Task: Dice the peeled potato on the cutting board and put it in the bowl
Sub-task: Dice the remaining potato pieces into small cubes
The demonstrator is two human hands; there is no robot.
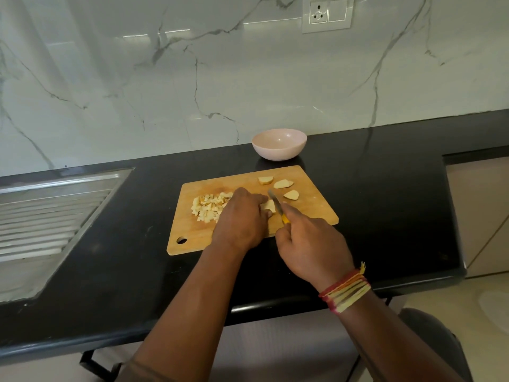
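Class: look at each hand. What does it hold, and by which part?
The right hand grips the knife by its yellow handle. The left hand holds a potato piece down on the cutting board, fingers on its near-left side.

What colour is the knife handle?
Yellow; the knife handle shows above the right hand in the head view.

— What carries it all?
— A glossy black stone countertop [385, 194], with a ribbed steel sink drainboard [49, 216] set into its left end.
— And directly on it?
— A rectangular wooden cutting board [311, 205] with a hole at one corner, and behind it, just apart, a round pale pink bowl [279, 144].
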